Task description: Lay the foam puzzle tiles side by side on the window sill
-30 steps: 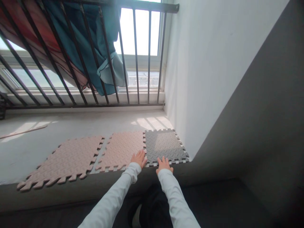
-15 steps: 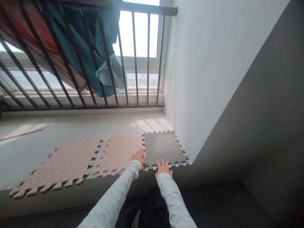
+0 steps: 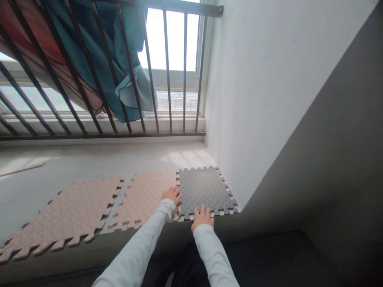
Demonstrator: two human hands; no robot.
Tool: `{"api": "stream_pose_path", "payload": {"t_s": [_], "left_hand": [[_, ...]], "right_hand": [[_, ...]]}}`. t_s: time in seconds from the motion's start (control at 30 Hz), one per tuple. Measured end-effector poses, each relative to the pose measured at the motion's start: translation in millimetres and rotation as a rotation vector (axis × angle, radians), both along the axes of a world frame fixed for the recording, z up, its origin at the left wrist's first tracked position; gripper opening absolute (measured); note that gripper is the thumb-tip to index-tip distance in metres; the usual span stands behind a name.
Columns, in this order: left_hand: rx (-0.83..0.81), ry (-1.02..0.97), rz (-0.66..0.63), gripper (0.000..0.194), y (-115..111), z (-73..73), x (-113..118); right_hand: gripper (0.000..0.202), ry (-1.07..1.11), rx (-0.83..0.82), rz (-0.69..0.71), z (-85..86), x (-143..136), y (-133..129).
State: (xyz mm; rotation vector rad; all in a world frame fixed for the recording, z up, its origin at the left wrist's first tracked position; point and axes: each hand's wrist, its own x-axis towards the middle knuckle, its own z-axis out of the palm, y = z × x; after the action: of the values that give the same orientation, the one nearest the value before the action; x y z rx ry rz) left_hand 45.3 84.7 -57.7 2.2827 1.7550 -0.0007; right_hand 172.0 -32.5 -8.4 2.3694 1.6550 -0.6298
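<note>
A grey foam puzzle mat tile lies flat on the ledge in the corner by the wall. On its left a pink foam puzzle mat tile meets it edge to edge; whether all the teeth interlock I cannot tell. My left hand rests with fingers spread on the pink tile beside the seam. At the front edge of the grey tile is my right hand, its fingers stretched onto the top. Neither hand grips anything visible. Further left, a second pink tile lies apart, with a narrow gap between.
The ledge ends in a drop just in front of the tiles. A white wall bounds it on the right. Behind stands a dark metal railing with teal cloth hanging there. A thin strip lies far left.
My view has turned slightly, so the tiles and railing appear further left. Both hands keep nearly the same places on the tiles, with fingers still spread.
</note>
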Motion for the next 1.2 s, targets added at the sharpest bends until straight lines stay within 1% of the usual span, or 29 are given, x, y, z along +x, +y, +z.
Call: {"api": "stream_pose_path", "payload": {"t_s": [0.17, 0.27, 0.43, 0.57, 0.63, 0.73, 0.8, 0.93, 1.07, 1.2], "left_hand": [[0.009, -0.026, 0.06, 0.045, 26.7, -2.7, 5.1], [0.002, -0.038, 0.069, 0.044, 36.0, -5.3, 9.3], [0.009, -0.046, 0.052, 0.044, 38.0, -10.0, 8.0], [-0.001, -0.035, -0.001, 0.048, 38.6, -12.7, 0.9], [-0.002, -0.029, -0.033, 0.047, 42.4, -12.4, -1.8], [0.016, -0.024, -0.072, 0.042, 53.9, -10.0, -2.1], [0.031, -0.006, -0.057, 0.043, 63.6, -8.2, 0.5], [0.024, 0.052, 0.038, 0.046, 76.6, -8.1, 8.5], [-0.005, 0.056, 0.057, 0.048, 75.4, -11.5, 12.1], [0.01, 0.028, 0.059, 0.048, 73.4, -11.7, 10.5]], "right_hand": [[0.067, -0.012, 0.006, 0.003, -2.9, -2.0, 3.4], [0.069, -0.002, 0.01, 0.009, -4.6, -0.9, 3.9], [0.069, -0.005, 0.019, 0.012, -7.9, -1.3, 4.4], [0.063, -0.032, 0.036, 0.011, -9.7, -3.2, 6.3], [0.06, -0.048, 0.047, 0.014, -10.7, -4.3, 8.1], [0.057, -0.066, 0.047, 0.011, -13.0, -6.1, 10.8], [0.058, -0.07, 0.044, 0.009, -14.8, -6.7, 11.7], [0.058, -0.074, 0.058, 0.016, -17.2, -5.8, 10.6], [0.057, -0.051, 0.064, 0.03, -16.4, -2.4, 8.5], [0.059, -0.009, 0.049, 0.038, -13.6, -0.8, 8.6]]}}
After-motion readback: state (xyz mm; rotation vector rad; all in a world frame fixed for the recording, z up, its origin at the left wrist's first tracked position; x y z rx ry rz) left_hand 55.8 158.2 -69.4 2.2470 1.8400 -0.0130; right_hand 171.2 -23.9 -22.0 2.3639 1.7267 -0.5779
